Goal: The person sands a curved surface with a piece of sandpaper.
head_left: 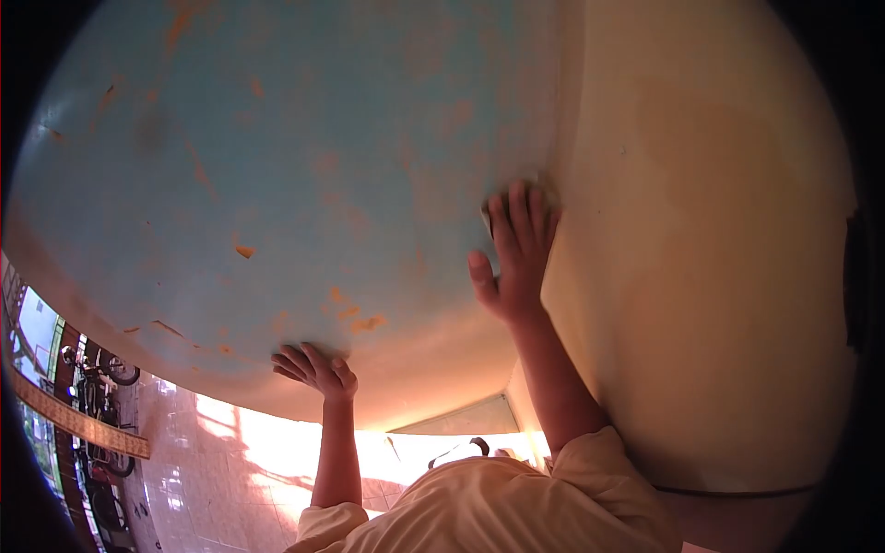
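Observation:
A large blue-green wall with orange patches of bare or flaked paint fills the upper left. High on it, near the corner with the yellowish wall, my right hand presses flat with its fingers stretched upward. Beneath those fingers is a thin dark piece that looks like sandpaper; most of it is hidden by the hand. Lower and to the left, my left hand rests on the blue-green wall, fingers spread, with nothing seen in it.
The two walls meet in a corner just right of my right hand. Behind and below lies a sunlit tiled floor. Motorcycles stand at the far left, near an orange-brown beam. A dark strip runs low along the right wall.

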The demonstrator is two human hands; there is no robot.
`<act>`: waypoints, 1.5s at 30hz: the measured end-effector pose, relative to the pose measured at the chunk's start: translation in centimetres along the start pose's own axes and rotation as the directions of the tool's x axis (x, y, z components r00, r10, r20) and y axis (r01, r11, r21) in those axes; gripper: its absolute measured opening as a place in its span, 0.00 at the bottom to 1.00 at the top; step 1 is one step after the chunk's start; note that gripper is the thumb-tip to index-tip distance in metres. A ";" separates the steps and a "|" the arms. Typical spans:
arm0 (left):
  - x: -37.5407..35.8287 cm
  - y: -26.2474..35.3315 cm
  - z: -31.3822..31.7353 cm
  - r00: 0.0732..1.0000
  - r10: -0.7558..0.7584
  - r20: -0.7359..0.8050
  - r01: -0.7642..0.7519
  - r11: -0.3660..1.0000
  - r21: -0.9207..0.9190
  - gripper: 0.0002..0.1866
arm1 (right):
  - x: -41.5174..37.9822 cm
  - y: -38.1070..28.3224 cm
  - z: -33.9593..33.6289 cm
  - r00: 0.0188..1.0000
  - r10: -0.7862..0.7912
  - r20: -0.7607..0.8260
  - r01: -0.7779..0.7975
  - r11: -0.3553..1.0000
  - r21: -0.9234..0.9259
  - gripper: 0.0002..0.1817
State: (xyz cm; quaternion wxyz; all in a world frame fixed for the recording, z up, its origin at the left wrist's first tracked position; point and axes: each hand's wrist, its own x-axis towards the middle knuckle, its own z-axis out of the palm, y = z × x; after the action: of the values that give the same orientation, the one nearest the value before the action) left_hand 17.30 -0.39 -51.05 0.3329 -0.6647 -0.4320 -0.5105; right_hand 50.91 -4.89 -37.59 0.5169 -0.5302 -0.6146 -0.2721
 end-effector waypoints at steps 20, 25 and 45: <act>-0.6 -0.4 0.2 1.000 0.025 0.006 -0.024 0.999 -0.020 0.35 | -8.0 -1.2 4.5 0.993 0.106 0.043 -0.102 0.990 -0.097 0.30; -0.5 -0.4 0.4 1.000 0.012 0.025 -0.011 0.999 -0.038 0.38 | -19.6 -0.8 7.4 0.931 0.106 0.349 -0.063 0.989 -0.132 0.33; 10.2 1.0 -3.1 0.994 0.052 0.098 -0.045 0.996 -0.074 0.39 | -14.8 -2.5 7.8 0.977 0.027 0.210 0.007 0.987 -0.159 0.33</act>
State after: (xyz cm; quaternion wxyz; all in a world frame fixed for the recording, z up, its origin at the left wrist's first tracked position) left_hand 18.08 -1.20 -40.39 0.2991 -0.7113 -0.4134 -0.4835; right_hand 44.39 -4.20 -53.21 0.4060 -0.5986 -0.6398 -0.2598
